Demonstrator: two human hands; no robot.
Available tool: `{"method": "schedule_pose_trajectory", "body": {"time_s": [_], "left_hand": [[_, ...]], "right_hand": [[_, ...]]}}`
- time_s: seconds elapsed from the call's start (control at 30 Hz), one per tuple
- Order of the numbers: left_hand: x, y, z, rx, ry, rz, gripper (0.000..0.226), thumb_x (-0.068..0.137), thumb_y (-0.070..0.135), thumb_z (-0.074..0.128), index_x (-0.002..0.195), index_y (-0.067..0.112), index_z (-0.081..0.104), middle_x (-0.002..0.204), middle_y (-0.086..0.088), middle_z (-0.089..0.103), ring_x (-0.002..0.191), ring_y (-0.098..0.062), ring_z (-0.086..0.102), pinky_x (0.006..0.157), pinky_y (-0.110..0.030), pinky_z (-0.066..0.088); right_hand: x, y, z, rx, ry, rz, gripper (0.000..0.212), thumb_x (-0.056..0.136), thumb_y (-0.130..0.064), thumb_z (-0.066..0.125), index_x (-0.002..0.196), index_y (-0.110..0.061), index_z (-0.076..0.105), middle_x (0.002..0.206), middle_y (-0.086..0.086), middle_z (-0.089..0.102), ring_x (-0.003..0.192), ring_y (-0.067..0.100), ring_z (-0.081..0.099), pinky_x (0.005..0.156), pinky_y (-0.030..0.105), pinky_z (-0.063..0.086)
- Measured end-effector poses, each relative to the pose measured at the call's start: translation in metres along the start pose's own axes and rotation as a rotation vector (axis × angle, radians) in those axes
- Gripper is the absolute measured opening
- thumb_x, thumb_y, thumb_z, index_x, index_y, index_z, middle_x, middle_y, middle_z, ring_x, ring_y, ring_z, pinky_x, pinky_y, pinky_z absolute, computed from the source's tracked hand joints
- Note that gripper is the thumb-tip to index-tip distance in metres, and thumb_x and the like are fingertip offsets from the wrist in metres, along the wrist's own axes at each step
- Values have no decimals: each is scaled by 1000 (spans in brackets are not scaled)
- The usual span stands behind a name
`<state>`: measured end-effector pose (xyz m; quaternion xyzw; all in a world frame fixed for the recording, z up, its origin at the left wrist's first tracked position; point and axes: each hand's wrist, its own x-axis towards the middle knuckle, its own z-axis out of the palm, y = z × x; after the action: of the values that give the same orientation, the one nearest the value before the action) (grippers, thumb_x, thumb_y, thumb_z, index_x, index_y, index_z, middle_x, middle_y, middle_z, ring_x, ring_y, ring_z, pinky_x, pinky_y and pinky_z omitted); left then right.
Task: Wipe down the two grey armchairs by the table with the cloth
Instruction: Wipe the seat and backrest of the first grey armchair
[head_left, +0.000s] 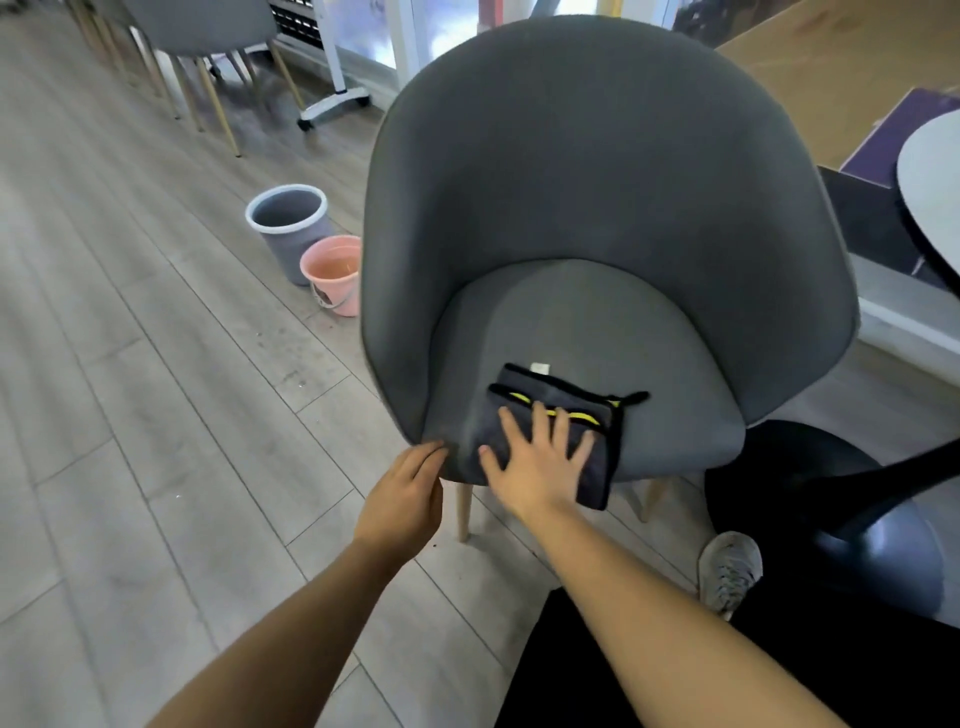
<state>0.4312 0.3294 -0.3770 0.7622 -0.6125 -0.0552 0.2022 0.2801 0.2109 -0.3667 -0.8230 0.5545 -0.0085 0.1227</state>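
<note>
A grey armchair (597, 197) with a rounded back and pale wooden legs faces me. On the front of its seat lies a folded dark grey cloth (558, 400) with black edging and yellow stripes. My right hand (537, 460) presses flat on the cloth, fingers spread. My left hand (408, 499) rests with its fingertips on the seat's front left edge, holding nothing. A second grey armchair (208, 23) stands at the far upper left, only partly in view.
A grey bin (291, 228) and a pink bucket (335, 273) stand on the wooden floor left of the chair. A round white table (935, 192) with a black pedestal base (852, 540) is at the right. My shoe (727, 571) is beside the base.
</note>
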Motion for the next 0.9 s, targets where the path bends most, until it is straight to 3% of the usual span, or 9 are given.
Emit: {"method": "schedule_pose_trajectory", "body": {"time_s": [0.07, 0.2, 0.33, 0.47, 0.6, 0.77, 0.9], "left_hand": [[-3, -8, -18, 105, 128, 160, 39, 98, 14, 46, 132, 9, 64, 135, -6, 64, 128, -25, 56, 103, -45, 51], [16, -15, -69, 310, 272, 324, 40, 100, 18, 44, 132, 11, 65, 141, -4, 61, 137, -28, 52, 113, -50, 40], [49, -14, -100, 419, 375, 373, 37, 100, 17, 47, 132, 10, 66, 146, -7, 57, 142, -30, 46, 115, -58, 35], [82, -8, -118, 478, 409, 384, 40, 99, 19, 51, 137, 11, 62, 153, -7, 50, 147, -29, 40, 117, -57, 32], [119, -2, -135, 490, 367, 343, 44, 103, 26, 43, 143, 14, 56, 158, -9, 44, 150, -31, 34, 119, -54, 29], [163, -7, -147, 368, 263, 70, 50, 104, 37, 33, 147, 20, 50, 163, -9, 33, 153, -33, 23, 122, -53, 26], [184, -7, -140, 210, 213, -34, 51, 105, 40, 35, 151, 20, 46, 167, -7, 22, 155, -32, 15, 122, -56, 25]], "right_hand": [[-3, -36, 8, -62, -25, -86, 69, 90, -68, 30, 153, -43, 16, 164, 7, 8, 148, 39, -5, 108, 71, -6], [8, -71, 15, -213, -108, -222, 72, 92, -68, 32, 154, -41, 8, 164, 5, -8, 146, 43, -17, 103, 76, -9], [19, -61, 13, -264, -99, -263, 74, 89, -74, 30, 152, -45, 6, 165, 2, -8, 147, 41, -16, 101, 79, -9], [26, -24, 3, -258, -83, -324, 67, 90, -74, 15, 152, -50, 0, 166, -3, -1, 150, 33, -10, 104, 75, -10], [31, 41, -15, -155, -50, -186, 61, 94, -70, 11, 152, -50, 3, 165, -7, 8, 152, 26, -5, 114, 63, -9], [58, 139, -42, -62, -27, 102, 58, 95, -69, 13, 150, -55, -1, 165, -11, 2, 151, 23, -10, 116, 61, -7], [75, 188, -57, -2, -24, 291, 59, 94, -71, 15, 149, -57, 1, 165, -8, 0, 151, 25, -8, 117, 59, 6]]}}
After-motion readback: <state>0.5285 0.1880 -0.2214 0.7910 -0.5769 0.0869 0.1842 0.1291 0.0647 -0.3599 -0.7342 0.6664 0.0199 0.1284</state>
